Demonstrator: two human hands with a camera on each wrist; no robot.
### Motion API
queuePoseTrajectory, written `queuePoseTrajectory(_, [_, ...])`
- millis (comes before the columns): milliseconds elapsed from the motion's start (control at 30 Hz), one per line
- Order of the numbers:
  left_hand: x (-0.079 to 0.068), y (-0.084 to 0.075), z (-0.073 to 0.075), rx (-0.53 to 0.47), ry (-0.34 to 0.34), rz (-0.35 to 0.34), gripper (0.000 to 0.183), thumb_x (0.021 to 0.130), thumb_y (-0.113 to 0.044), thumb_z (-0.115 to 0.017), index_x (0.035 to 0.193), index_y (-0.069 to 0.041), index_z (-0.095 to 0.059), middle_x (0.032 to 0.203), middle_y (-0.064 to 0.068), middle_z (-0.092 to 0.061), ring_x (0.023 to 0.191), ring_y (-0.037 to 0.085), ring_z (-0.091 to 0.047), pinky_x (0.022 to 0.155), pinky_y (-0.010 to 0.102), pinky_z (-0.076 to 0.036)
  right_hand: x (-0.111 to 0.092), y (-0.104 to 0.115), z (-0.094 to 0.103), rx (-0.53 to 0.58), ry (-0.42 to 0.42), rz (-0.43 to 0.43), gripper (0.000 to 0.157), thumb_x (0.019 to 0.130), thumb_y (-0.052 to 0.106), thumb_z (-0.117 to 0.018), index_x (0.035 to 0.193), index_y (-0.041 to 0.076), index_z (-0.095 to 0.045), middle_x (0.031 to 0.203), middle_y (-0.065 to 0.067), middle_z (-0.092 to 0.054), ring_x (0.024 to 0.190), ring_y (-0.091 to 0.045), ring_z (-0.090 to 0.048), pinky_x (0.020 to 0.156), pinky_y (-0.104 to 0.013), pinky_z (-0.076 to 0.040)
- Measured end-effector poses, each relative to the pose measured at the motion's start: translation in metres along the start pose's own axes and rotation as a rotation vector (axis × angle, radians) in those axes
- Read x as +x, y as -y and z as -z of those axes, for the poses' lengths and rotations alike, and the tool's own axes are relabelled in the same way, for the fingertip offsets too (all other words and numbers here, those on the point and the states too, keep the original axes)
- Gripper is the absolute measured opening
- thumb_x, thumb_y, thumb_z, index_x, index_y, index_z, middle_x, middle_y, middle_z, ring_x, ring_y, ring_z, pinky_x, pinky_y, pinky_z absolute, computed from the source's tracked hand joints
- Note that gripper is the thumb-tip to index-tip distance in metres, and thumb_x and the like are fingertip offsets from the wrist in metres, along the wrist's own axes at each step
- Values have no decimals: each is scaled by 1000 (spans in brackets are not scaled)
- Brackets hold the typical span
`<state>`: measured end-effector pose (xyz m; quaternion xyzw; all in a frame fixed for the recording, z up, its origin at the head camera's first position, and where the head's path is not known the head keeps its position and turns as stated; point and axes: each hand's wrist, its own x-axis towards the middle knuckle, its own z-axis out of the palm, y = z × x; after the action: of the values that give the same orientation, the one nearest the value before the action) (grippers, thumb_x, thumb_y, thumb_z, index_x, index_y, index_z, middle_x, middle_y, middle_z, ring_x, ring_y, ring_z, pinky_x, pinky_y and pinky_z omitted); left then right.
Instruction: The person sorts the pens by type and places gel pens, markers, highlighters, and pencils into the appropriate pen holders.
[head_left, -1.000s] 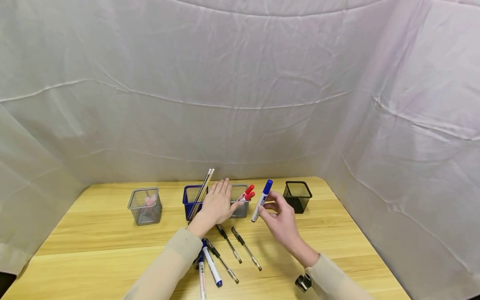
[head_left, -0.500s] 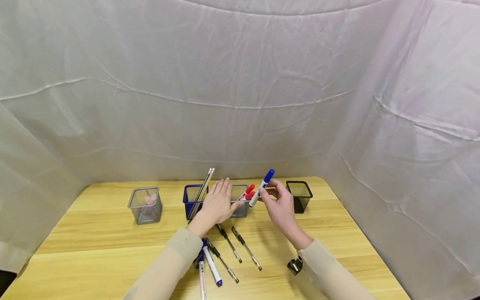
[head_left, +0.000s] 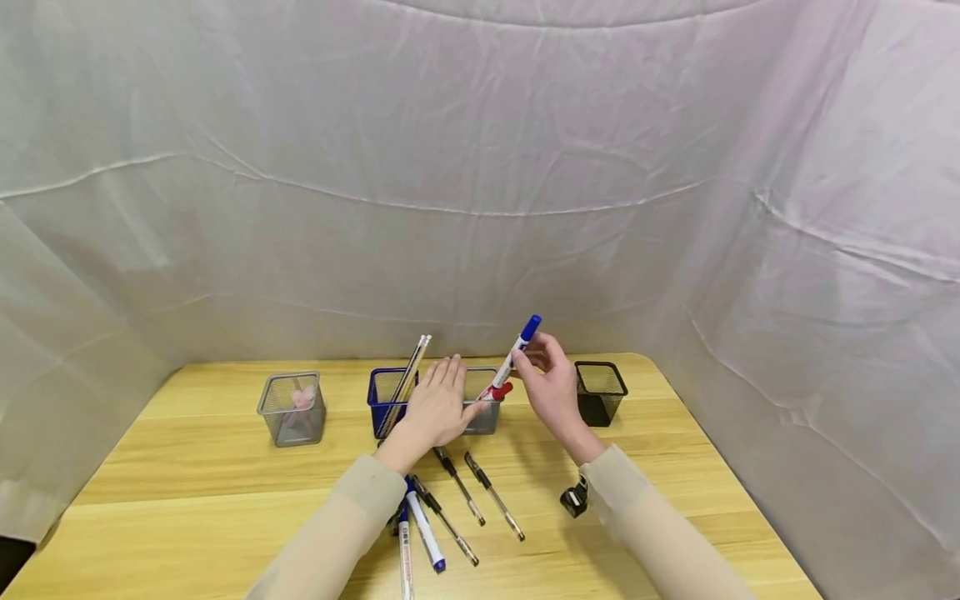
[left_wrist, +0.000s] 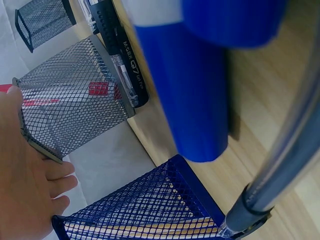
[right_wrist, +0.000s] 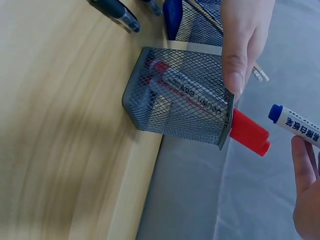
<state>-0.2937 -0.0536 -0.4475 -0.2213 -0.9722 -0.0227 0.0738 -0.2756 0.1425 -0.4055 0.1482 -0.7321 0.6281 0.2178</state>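
My right hand [head_left: 553,390] pinches a blue-capped white whiteboard marker [head_left: 512,358] between thumb and fingers. The marker slants, cap up, with its lower end over the grey mesh pen holder [head_left: 480,423]. In the right wrist view its blue lower end [right_wrist: 275,113] is apart from the holder's rim. Two red-capped markers [right_wrist: 250,132] lean inside that holder. My left hand [head_left: 435,408] rests on the holder's rim, fingers straight, its thumb touching the near edge. Beside it, a blue mesh holder [head_left: 381,392] contains pencils [head_left: 408,379] with white ends; the left hand partly covers it.
Several black gel pens [head_left: 491,492] and blue-and-white markers [head_left: 424,533] lie on the wooden table [head_left: 225,492]. A grey mesh holder [head_left: 292,425] with something pink stands left; a black mesh holder [head_left: 600,392] stands right. Grey cloth [head_left: 480,167] hangs behind.
My right hand has moved up, away from me and slightly left, bringing the marker over the grey holder with the red-capped markers. The left hand has stayed on the rim.
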Motion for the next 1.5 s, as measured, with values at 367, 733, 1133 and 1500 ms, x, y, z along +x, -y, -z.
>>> queuePoseTrajectory(367, [0,-1,-1,-1,4,2,88,107,-65,-34,162,3,-27,169,20,-26,157,35,-24,129,46,-17,25,-12,-11,30,-20,-39,30,101,10,-69,125,-7,-65,111,-21,-67,95,-31,-72,85,-41,-63])
queuePoseTrajectory(733, [0,0,-3,-11,11,-1,89,107,-65,-34,162,3,-26,169,20,-25,157,35,-25,129,46,-17,29,-8,-15,-22,23,-85,34,102,1,-63,134,-10,-57,117,-25,-65,104,-42,-70,88,-42,-63])
queuePoseTrajectory(1133, [1,0,-5,-16,-8,-9,89,106,-66,-33,162,3,-26,169,20,-26,156,35,-26,129,46,-17,26,-44,-17,-114,7,-126,27,101,14,-69,125,2,-65,112,-16,-70,98,-28,-73,79,-27,-62])
queuePoseTrajectory(1500, [1,0,-5,-15,-19,-13,89,106,-66,-33,162,4,-28,168,22,-29,155,37,-29,129,47,-19,17,-52,-18,-251,34,-172,26,102,24,-69,117,3,-70,109,-14,-73,99,-27,-71,80,-34,-62])
